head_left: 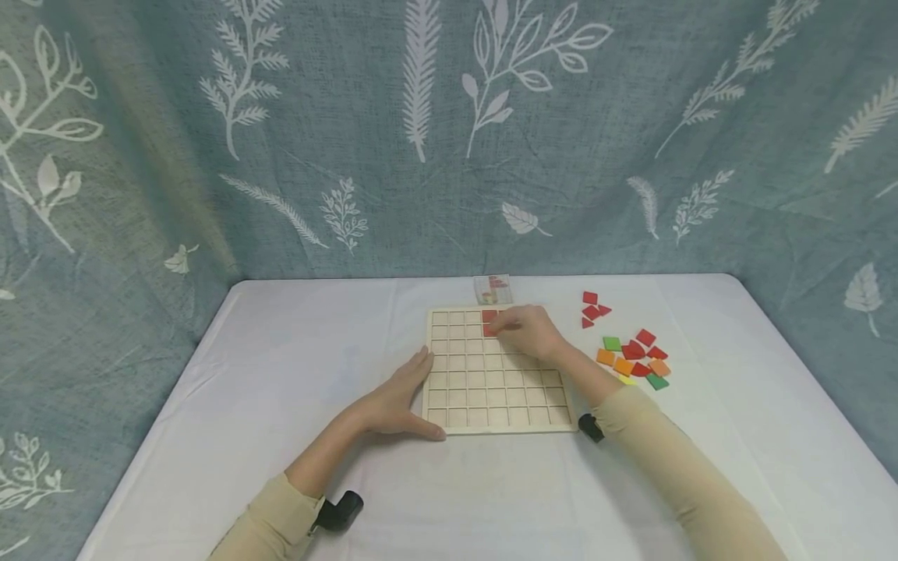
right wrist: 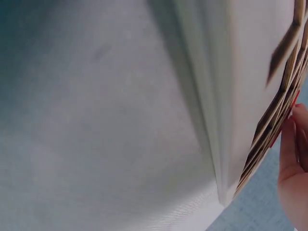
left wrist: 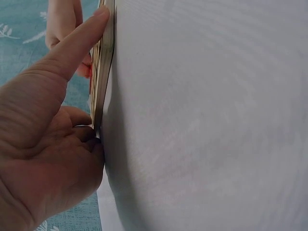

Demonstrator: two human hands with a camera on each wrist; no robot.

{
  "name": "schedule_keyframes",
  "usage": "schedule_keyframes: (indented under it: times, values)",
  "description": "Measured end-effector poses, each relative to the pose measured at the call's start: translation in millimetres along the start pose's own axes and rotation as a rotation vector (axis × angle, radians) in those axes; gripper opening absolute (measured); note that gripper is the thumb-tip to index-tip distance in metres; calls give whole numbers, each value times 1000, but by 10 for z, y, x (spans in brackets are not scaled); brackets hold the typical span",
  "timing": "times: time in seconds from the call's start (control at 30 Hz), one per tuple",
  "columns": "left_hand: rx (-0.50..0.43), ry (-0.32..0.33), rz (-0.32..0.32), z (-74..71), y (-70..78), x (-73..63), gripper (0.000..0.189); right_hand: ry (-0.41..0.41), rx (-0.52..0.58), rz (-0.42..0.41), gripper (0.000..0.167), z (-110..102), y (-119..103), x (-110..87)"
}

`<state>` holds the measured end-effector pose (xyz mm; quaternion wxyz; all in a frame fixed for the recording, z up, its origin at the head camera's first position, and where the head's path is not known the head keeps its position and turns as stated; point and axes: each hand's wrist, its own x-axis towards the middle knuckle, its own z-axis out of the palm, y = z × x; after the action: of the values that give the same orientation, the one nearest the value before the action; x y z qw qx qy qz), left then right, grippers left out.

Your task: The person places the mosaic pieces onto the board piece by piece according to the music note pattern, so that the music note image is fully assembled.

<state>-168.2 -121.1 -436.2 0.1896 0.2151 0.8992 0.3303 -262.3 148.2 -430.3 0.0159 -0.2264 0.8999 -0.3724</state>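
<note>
Steadiness first, from the near side: brace the gridded wooden board (head_left: 496, 397) at its near-left corner with the left hand (head_left: 396, 401), thumb stretched along the near edge and fingers loosely extended against the left side, wrapped round nothing. Press lightly, so as not to skew the frame on the white table (head_left: 505, 499). Just beside the board, to its right, mind the mixed loose pieces (head_left: 623, 366) in red, orange, green and yellow; best to carry the right sleeve (head_left: 673, 460) a little high rather than drag it through them. Toward the far rows, work gently with the right hand (head_left: 526, 331), bent at the fingers, with thumb and fingertips apparently pinching a red piece (head_left: 488, 329) at a cell next to another red one. Impossible to tell from these views whether fully seated. Square the edges to the cell walls before letting go, tap flat, then lift straight off to avoid nudging the neighbour. Farther right, leave the small red group (head_left: 592, 312) spread as it lies, for easy picking. Past the far edge, avoid bumping the small printed card (head_left: 493, 290), well short of the leaf-patterned curtain (head_left: 449, 218).
</note>
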Motion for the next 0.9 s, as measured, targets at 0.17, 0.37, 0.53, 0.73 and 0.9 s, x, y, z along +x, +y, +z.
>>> schedule_keyframes:
  times: [0.17, 0.37, 0.53, 0.73, 0.9]
  values:
    - [-2, 2, -1, 6, 4, 2, 128, 13, 94, 143, 18, -86, 36, -63]
    - [4, 9, -19, 14, 0, -1, 129, 137, 318, 378, 31, -333, 175, -233]
    - [0, 11, -21, 9, 3, -5, 129, 219, 387, 463, 37, -564, 390, -382]
    - [4, 9, -12, 21, -12, 1, 129, 271, 358, 556, 41, -771, 621, -511]
    - [0, 10, -10, 26, -20, 1, 129, 282, 194, 591, 39, -846, 723, -556]
